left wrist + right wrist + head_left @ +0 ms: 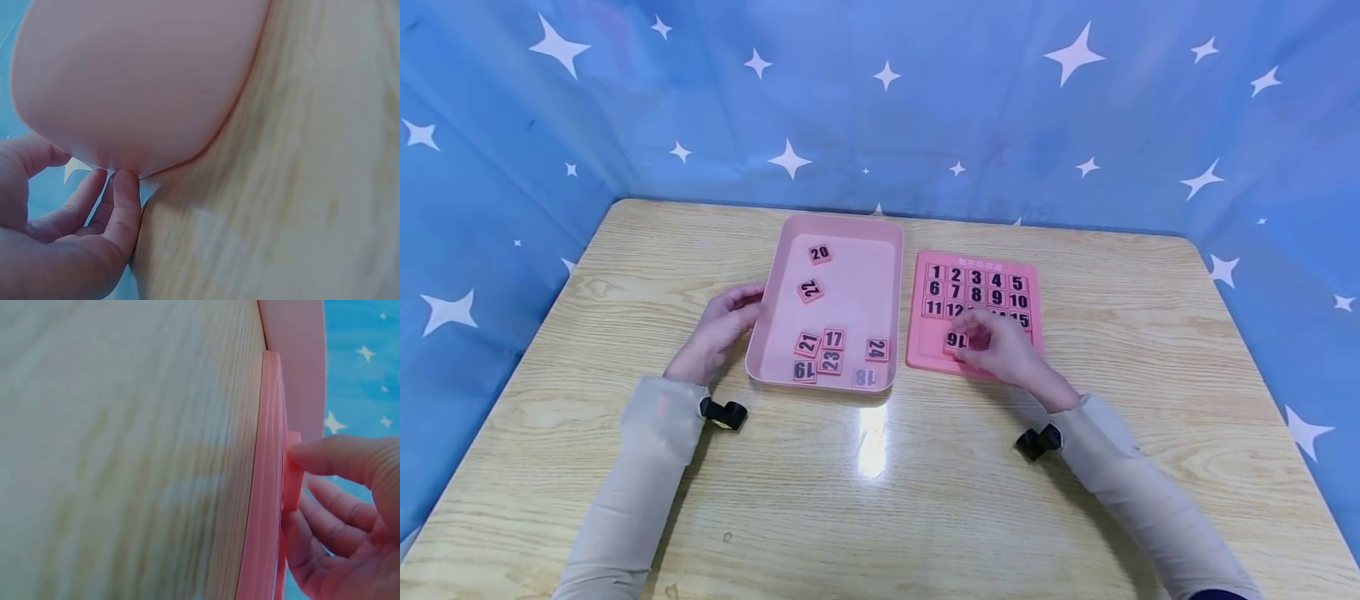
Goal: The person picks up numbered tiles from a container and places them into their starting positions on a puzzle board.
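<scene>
My right hand (1000,346) pinches a pink number tile marked 16 (956,340) between thumb and fingers, over the lower left of the pink number puzzle board (925,354). In the right wrist view the tile (292,472) stands out from the board's face (265,487), its number out of sight. Tiles 1 to 12 fill the board's upper rows, and my fingers partly cover 13 and 14. My left hand (718,325) touches the left side of a pink tray (762,325). Its fingertips rest against the outer wall in the left wrist view.
Loose tiles lie in the tray: 20 (820,254) and 22 (810,290) higher up, 21, 17, 23 and 19 grouped below, 24 (877,350) and a paler 18 (864,379) at right. A blue starry cloth (850,100) hangs behind the wooden table (820,500).
</scene>
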Motion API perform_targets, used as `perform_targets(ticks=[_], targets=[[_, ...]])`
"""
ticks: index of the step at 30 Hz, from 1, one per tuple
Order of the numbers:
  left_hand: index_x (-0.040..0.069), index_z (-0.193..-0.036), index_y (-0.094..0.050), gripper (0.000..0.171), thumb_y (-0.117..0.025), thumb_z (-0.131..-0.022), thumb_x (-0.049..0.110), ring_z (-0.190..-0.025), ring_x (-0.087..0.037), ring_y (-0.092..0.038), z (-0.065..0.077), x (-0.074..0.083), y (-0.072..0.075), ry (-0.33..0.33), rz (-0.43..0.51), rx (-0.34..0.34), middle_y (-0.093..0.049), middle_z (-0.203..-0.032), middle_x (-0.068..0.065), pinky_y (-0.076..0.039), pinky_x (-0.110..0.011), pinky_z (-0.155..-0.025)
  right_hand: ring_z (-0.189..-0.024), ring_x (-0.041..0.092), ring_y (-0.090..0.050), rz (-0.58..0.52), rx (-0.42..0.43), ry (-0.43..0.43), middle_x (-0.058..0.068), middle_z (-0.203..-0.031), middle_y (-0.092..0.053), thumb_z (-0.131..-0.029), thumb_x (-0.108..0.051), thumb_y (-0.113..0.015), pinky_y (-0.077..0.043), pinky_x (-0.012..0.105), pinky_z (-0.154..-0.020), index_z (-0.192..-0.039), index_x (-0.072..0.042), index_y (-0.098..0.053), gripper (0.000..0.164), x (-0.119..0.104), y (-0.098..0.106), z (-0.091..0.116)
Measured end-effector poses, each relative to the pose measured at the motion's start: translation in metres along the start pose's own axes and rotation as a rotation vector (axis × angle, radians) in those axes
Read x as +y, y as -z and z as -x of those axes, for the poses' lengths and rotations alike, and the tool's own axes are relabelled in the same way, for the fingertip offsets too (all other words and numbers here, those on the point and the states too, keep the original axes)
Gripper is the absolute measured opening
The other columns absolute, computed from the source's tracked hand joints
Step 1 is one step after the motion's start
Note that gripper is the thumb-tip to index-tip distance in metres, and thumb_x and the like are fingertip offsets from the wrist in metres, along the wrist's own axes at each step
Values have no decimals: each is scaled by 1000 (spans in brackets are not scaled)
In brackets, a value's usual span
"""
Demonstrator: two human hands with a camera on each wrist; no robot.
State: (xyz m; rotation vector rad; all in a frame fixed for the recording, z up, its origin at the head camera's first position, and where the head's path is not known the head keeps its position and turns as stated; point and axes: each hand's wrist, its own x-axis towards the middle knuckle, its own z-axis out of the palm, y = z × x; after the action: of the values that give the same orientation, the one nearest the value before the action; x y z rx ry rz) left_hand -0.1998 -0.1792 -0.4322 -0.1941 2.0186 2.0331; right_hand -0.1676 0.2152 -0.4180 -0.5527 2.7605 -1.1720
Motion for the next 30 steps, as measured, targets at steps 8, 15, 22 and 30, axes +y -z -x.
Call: perform_targets(ticks=[8,15,22,30], targets=[[-13,-134,-38,50,-53,-87,-4,-95,-8,-51,-1,-1,0,-9,27,5,-53,-107,-1,-46,-15,-82,-79,24,-60,54,0,-29,12,-90,-65,-71,-2,-78,-51,35,-71,-100,0,-65,32,0,0,-3],[-13,-134,-37,50,-52,-87,-4,-96,-10,-52,-1,0,0,-7,28,-6,-53,-110,-3,-46,-15,-83,-74,21,-57,82,-39,-86,9,-85,-62,-71,-9,-80,-49,33,-67,-100,-1,-65,34,0,1,-6],[-11,-134,-39,49,-53,-88,-3,-98,-11,-51,0,0,-1,-5,7,-9,-51,-115,-7,-45,-15,-82,-71,19,-53,112,-74,-96,8,-85,-59,-73,-10,-79,-46,30,-63,-105,-2,-66,35,1,3,-6],[-11,-134,-38,50,-53,-88,-3,-99,-11,-51,1,1,0,-4,1,-5,-51,-117,-9,-45,-15,-84,-69,19,-55,159,-59,-146,9,-79,-61,-73,-19,-81,-47,30,-62,-91,0,-62,33,0,5,-7]])
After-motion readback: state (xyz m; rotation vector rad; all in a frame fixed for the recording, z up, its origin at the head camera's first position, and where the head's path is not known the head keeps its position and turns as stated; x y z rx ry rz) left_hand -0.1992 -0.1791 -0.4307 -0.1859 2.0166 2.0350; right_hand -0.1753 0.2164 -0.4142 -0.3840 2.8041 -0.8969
